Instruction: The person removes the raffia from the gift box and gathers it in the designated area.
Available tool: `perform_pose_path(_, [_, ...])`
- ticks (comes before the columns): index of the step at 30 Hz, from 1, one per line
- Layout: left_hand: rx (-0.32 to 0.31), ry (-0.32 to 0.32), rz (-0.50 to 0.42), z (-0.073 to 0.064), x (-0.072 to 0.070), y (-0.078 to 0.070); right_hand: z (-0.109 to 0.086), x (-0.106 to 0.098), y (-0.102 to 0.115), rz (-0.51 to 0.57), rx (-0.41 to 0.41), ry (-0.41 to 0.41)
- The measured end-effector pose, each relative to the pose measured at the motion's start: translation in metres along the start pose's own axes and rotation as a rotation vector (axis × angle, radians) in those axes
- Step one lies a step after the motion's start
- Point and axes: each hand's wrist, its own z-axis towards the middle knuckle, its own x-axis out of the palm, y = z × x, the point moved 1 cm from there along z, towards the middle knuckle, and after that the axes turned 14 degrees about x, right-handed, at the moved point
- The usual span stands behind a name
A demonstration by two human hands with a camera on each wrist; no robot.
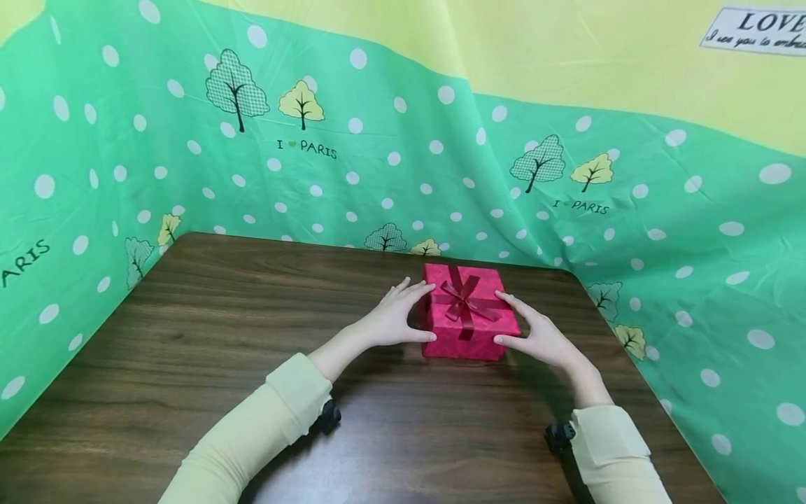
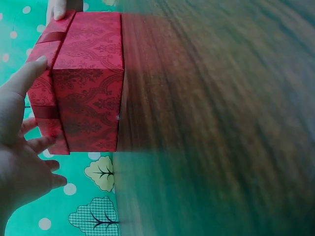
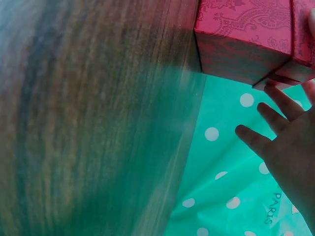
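Note:
A red patterned gift box [image 1: 461, 344] stands on the table, its lid tied with a dark red ribbon bow [image 1: 464, 301]. On its left side is my left hand [image 1: 395, 316], fingers spread, thumb at the lid's front edge and index fingertip farther back. My right hand [image 1: 546, 339] reaches the right side the same way, thumb near the front corner. In the left wrist view the left thumb [image 2: 37, 66] lies on the lid's side [image 2: 42, 93]. The right wrist view shows the right fingers [image 3: 255, 140] fairly straight, the foremost by the lid's edge.
The dark wooden table [image 1: 208, 336] extends left of and in front of the box. A green and yellow curtain [image 1: 378, 168] with dots and trees hangs around the table's far and side edges. Small black cameras [image 1: 329, 416] are worn at both wrists.

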Motion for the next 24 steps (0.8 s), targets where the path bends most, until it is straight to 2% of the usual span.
perform_pose_path(7, [-0.011,-0.034,-0.074,0.0027,-0.0017,-0.0007,-0.0009,0.0021,0.0000,0.062,-0.004,0.006])
perform_pose_path(15, [-0.020,-0.038,-0.067,0.0041,-0.0037,0.0006,-0.0009,0.0012,0.0026,0.077,0.004,0.005])
perform_pose_path(24, [-0.017,-0.032,-0.064,0.0055,-0.0062,0.0003,-0.0035,-0.0016,0.0053,0.042,-0.003,-0.008])
